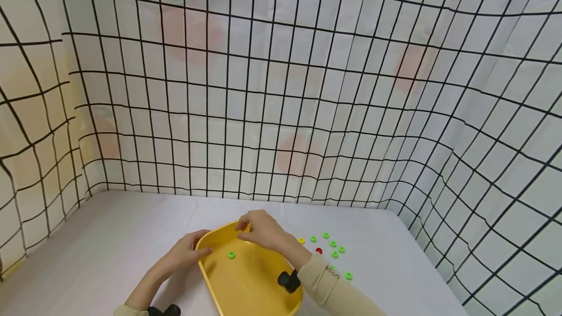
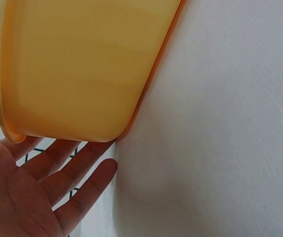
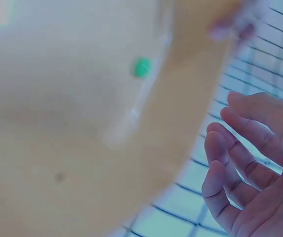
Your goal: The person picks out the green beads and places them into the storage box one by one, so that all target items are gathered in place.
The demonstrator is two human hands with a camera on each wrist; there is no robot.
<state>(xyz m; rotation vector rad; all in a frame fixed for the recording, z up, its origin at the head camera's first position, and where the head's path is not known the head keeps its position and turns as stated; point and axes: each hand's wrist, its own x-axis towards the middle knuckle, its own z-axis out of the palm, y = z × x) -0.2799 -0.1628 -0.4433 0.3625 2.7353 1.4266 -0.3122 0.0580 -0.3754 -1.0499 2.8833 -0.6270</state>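
A yellow plastic tray [image 1: 246, 284] with rounded corners lies on the white cloth in the head view. One small green ring [image 1: 231, 255] rests inside it, near the left wall. My left hand [image 1: 186, 252] grips the tray's far left corner, thumb over the rim and fingers spread along the outer wall, as the left wrist view also shows. Over the tray's far end hovers my right hand [image 1: 261, 230], its fingers loosely bent. In the right wrist view nothing shows between those fingers [image 3: 215, 177], and the tray is blurred.
Right of the tray, several green rings [image 1: 349, 275] lie scattered on the cloth [image 1: 395, 262]. A yellow piece [image 1: 301, 241] and a red piece [image 1: 319, 250] lie among them. A white wall with a black grid [image 1: 259, 111] encloses the back and sides.
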